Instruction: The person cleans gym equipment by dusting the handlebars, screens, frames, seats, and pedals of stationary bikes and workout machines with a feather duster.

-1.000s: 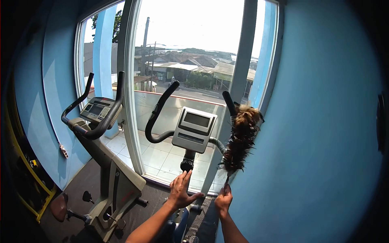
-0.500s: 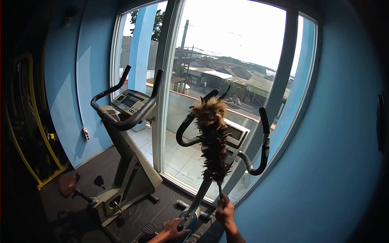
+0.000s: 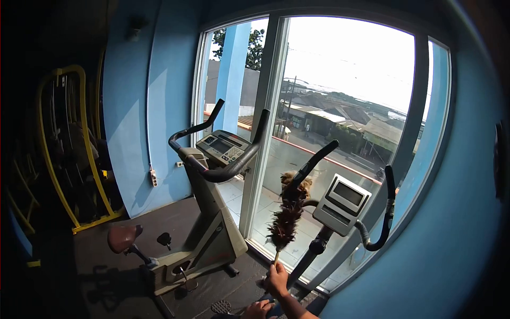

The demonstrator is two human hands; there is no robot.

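Feather duster (image 3: 287,215) upright against left handlebar (image 3: 308,167) of nearer exercise bike (image 3: 340,204), at six o'clock of frame. Right hand (image 3: 276,279) grip closed on its stick. Left hand (image 3: 258,309) low on bike frame, grip unclear. Second exercise bike (image 3: 207,223) at nine o'clock, by window (image 3: 340,101).

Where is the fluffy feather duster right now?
In the head view, the feather duster is low in the middle, held up by the right hand. Its feathers lie against the left handlebar of the near exercise bike, just left of the console.
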